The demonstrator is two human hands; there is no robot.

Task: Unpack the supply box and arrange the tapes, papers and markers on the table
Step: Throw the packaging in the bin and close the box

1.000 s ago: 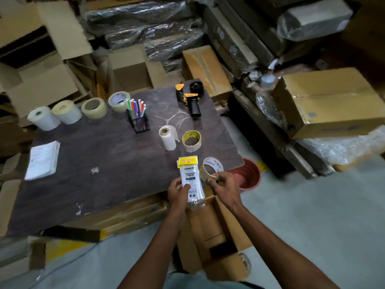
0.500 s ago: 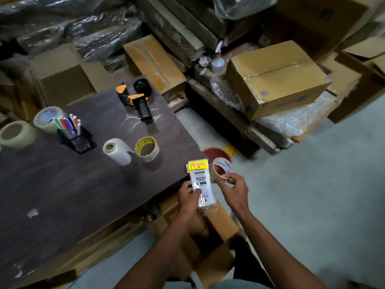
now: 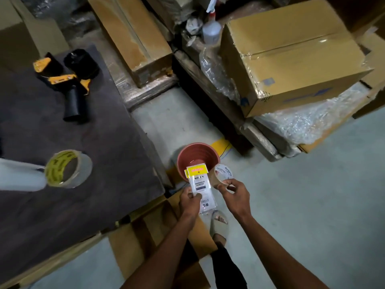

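Head view: the left hand (image 3: 189, 202) pinches a clear plastic packet (image 3: 200, 185) with a yellow header card, thumb on its printed face. Just right of that grip, the right hand (image 3: 235, 195) pinches a tape roll (image 3: 224, 174) by its lower rim. Behind both grips a red bucket (image 3: 196, 155) stands on the floor. Left of them, on the dark table (image 3: 100, 163), lie a yellow-cored tape roll (image 3: 67, 168) and, farther back, a tape dispenser (image 3: 68, 80)

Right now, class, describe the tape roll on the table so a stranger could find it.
Start at the dark wooden table on the left. Near its front lies a clear tape roll, beside a white paper roll. Its yellow printed core sets it apart.
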